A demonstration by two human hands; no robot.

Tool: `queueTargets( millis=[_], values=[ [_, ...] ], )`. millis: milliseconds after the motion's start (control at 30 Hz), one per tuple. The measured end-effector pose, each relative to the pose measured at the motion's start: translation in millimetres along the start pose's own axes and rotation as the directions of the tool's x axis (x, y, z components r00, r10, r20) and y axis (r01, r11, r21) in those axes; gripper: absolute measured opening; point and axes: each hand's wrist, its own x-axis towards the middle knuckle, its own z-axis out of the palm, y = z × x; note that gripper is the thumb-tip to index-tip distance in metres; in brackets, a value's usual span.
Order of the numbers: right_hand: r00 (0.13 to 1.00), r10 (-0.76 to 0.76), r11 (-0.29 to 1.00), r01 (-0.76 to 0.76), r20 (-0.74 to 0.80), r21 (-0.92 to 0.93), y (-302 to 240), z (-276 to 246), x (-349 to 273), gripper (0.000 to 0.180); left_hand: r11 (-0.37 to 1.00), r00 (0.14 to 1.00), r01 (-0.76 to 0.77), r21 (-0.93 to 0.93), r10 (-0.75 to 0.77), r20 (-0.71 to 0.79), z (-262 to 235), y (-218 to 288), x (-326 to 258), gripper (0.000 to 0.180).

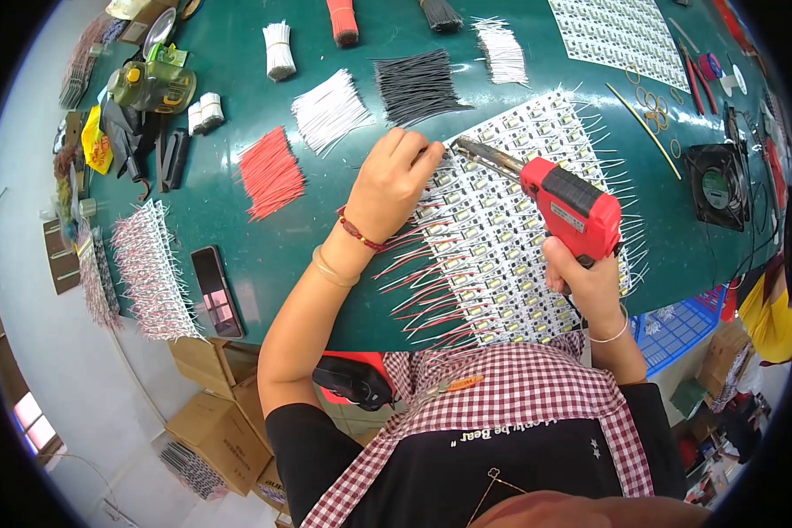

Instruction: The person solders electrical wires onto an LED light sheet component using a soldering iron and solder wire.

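Observation:
My right hand grips a red soldering gun, its long metal tip reaching the upper left corner of a white LED circuit board sheet. Close to that tip, my left hand is closed in a pinch at the sheet's edge. Whatever sits between its fingertips is too small to make out, though a thin dark strand shows beside the hand. Red and white wires stick out along the sheet's left side, and white wires fringe its right side.
Beyond my left hand lie piles of red wires, white wires and black wires. A phone and wired boards rest at left. At right are a fan, rubber bands and a yellow stick.

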Motion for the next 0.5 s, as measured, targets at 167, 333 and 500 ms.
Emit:
queueTargets(
  millis=[167,333,500],
  values=[
    [0.999,0.034,0.998,-0.035,-0.021,-0.045,-0.4,1.1,-1.6,0.021,1.0,1.0,-0.003,-0.003,0.003,0.001,0.3,-1.0,-0.5,0.031],
    [1.0,-0.012,0.992,0.013,0.005,-0.128,3.9,1.0,-1.2,0.02,1.0,1.0,-0.003,0.004,0.003,0.012,-0.6,-0.8,0.4,0.031],
    [0.999,-0.016,0.998,0.014,-0.031,-0.065,0.9,3.1,-3.7,0.02,1.0,1.0,-0.008,0.028,0.008,0.018,-0.4,-0.3,0.8,0.03]
  ],
)
